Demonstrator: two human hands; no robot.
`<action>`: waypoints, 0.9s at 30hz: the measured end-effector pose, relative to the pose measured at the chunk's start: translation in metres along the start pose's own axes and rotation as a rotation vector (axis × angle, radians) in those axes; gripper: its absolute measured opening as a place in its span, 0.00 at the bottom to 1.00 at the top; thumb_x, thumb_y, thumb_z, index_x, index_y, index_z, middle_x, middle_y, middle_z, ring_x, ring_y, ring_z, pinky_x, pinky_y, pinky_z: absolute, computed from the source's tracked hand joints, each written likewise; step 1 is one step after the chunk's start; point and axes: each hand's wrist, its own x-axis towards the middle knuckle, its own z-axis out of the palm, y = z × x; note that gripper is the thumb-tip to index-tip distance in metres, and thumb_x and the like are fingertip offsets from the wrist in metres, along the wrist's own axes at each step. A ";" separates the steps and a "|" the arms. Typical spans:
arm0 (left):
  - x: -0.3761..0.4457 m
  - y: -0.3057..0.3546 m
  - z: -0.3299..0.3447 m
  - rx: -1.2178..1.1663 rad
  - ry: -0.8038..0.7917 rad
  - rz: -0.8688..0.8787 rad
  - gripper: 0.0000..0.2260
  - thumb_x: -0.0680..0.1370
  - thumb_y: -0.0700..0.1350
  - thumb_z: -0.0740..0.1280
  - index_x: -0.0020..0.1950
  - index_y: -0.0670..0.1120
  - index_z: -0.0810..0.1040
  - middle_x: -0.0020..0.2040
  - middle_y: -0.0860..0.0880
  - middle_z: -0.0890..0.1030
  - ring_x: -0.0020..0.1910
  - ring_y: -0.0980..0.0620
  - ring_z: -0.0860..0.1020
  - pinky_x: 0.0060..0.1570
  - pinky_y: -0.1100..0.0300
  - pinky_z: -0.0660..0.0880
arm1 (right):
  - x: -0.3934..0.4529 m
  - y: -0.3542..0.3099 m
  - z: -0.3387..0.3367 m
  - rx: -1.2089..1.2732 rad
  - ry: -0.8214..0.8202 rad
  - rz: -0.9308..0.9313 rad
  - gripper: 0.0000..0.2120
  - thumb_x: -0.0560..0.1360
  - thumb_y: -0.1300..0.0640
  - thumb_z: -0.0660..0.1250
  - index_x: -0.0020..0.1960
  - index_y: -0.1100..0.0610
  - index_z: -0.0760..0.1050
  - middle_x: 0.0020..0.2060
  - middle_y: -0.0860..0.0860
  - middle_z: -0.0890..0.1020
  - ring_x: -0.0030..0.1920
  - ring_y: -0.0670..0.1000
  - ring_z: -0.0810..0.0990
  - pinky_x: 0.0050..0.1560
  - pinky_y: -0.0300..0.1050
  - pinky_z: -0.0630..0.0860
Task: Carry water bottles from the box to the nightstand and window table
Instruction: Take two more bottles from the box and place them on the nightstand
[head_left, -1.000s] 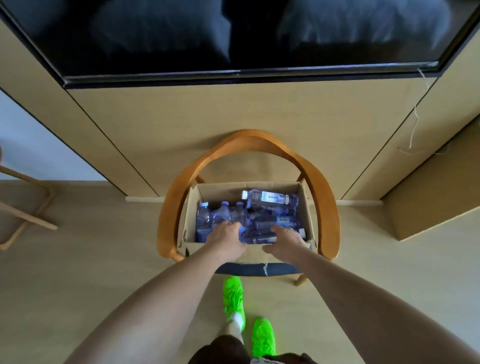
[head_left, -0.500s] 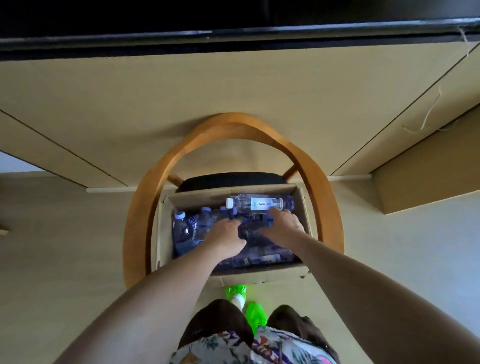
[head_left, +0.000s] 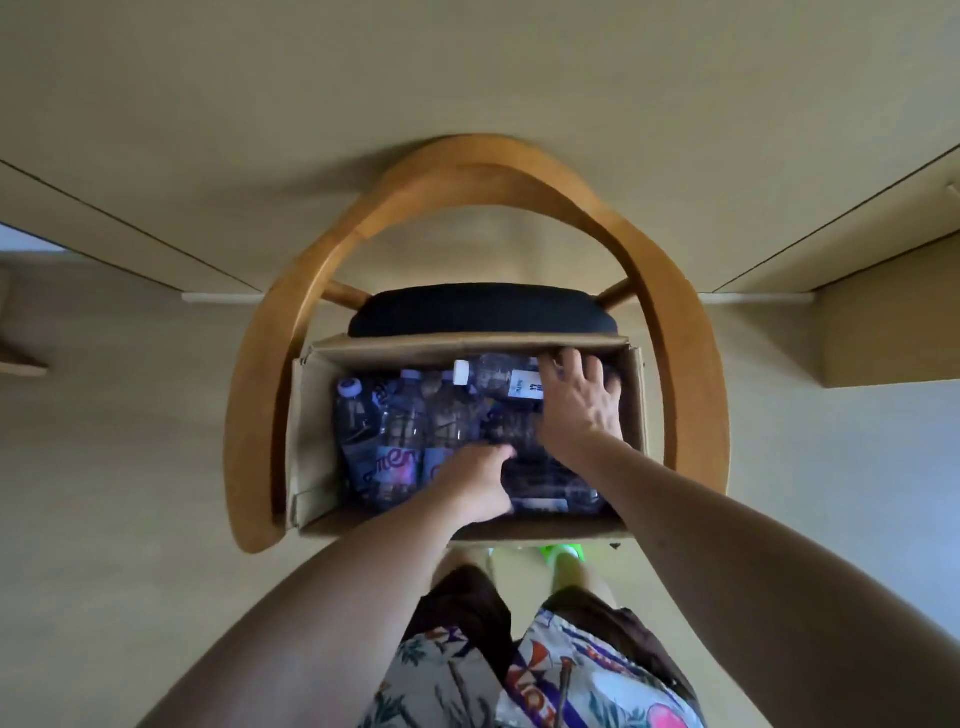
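An open cardboard box (head_left: 307, 431) sits on a wooden chair and holds several clear water bottles. Upright bottles with purple labels (head_left: 400, 447) fill its left side. A white-labelled bottle (head_left: 496, 374) lies on its side along the back wall. My right hand (head_left: 579, 402) is inside the box at the back right, fingers spread over the right end of that lying bottle. My left hand (head_left: 475, 486) reaches in at the front middle, its fingertips pressed among lying bottles; whether it grips one is hidden.
The chair's curved wooden armrest (head_left: 260, 405) rings the box, with the black seat cushion (head_left: 483, 309) behind it. A beige wall panel (head_left: 467, 78) stands just beyond. A low cabinet (head_left: 883, 332) juts out at right. My green shoes (head_left: 563, 553) are under the box's front edge.
I have leaned in over the box, so it looks larger and the television is out of view. My right hand moved to the back right over the white-labelled bottle; my left hand stays low at the front.
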 end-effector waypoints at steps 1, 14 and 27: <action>0.001 0.003 0.007 0.032 -0.001 0.010 0.32 0.70 0.42 0.74 0.74 0.55 0.72 0.67 0.47 0.79 0.62 0.44 0.79 0.53 0.59 0.75 | -0.001 0.003 0.005 -0.024 0.012 -0.015 0.39 0.68 0.52 0.76 0.75 0.48 0.63 0.65 0.54 0.65 0.65 0.59 0.67 0.67 0.64 0.68; 0.021 0.023 0.025 0.156 -0.033 0.000 0.28 0.70 0.40 0.70 0.71 0.48 0.74 0.63 0.44 0.80 0.58 0.43 0.81 0.49 0.56 0.77 | 0.002 0.010 0.022 -0.007 -0.077 -0.093 0.40 0.65 0.48 0.78 0.71 0.48 0.63 0.62 0.59 0.73 0.63 0.61 0.68 0.62 0.58 0.71; -0.040 0.003 -0.047 0.128 -0.222 -0.272 0.15 0.60 0.47 0.75 0.45 0.45 0.79 0.47 0.44 0.82 0.44 0.44 0.82 0.43 0.58 0.79 | -0.021 0.009 -0.023 0.289 -0.247 0.019 0.29 0.62 0.42 0.75 0.60 0.50 0.73 0.47 0.50 0.79 0.46 0.53 0.77 0.41 0.46 0.74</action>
